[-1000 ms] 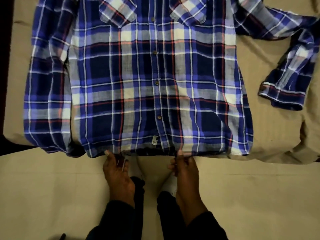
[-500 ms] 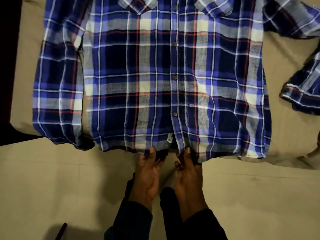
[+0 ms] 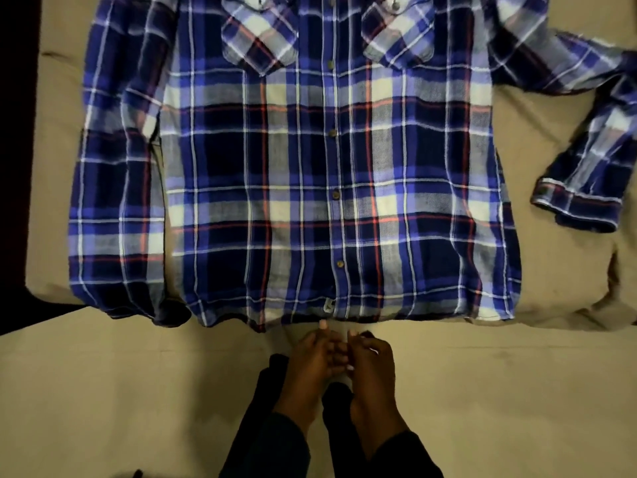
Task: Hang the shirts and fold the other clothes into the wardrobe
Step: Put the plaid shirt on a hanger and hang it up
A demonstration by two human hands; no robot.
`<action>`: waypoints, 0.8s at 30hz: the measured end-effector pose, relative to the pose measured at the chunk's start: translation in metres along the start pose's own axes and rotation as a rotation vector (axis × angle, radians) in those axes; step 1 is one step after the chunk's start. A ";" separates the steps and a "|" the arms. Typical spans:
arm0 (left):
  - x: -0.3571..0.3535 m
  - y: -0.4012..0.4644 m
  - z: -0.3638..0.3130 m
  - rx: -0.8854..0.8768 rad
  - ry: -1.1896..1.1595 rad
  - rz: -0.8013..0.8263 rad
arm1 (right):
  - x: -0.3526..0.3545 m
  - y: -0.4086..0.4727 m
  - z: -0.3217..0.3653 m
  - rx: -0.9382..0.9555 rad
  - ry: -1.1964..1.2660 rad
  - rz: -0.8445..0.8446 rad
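1. One plaid shirt lies face up and buttoned on the tan bed, its bottom edge running along the near side of the mattress, just past my fingertips.
2. Both my hands sit together right below the middle of that edge. My left hand has one finger stretched up to the hem, and my right hand is pressed against it with fingers bent. As far as I can tell they hold no cloth, though the fingers overlap and blur.
3. One sleeve lies straight down along the body on the left side; the other sleeve is flung out to the right and bent back, its cuff well apart from the body.
4. I judge I am at the smoothing stage before this shirt goes on a hanger. To do it well I would pull the hem even at both corners, check the row of buttons runs straight, and bring the stray sleeve in so nothing drags when I lift it.
5. A small white tag sits at the hem beside the button strip. It bears a dark mark, too small for me to read, and I see no other writing.
6. Below the bed is a pale floor.
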State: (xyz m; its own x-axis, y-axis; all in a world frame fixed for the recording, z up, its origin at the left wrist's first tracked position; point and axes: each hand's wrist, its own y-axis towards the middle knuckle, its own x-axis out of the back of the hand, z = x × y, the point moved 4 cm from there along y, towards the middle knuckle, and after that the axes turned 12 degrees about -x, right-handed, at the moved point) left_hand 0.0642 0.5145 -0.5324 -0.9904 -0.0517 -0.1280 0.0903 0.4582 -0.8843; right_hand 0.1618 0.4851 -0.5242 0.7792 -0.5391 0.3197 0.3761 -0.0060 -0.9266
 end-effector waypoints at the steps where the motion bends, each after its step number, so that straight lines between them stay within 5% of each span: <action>1: -0.004 -0.006 -0.007 0.005 0.073 0.037 | 0.005 -0.006 0.001 -0.011 -0.029 -0.005; 9: -0.028 -0.033 -0.105 -0.303 0.548 0.215 | 0.051 -0.023 0.067 0.045 -0.421 -0.207; 15: -0.073 -0.007 -0.158 -0.370 0.661 0.222 | 0.090 -0.039 0.132 0.194 -0.080 -0.134; 24: -0.221 0.050 -0.204 -0.518 0.620 0.341 | 0.186 0.029 0.257 0.384 0.123 -0.514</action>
State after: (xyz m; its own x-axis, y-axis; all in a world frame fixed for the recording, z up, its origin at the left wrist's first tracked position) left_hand 0.2658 0.7304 -0.4569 -0.8101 0.5840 0.0522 0.4819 0.7139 -0.5081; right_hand 0.4466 0.6008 -0.4412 0.3976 -0.6405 0.6570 0.8557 0.0003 -0.5175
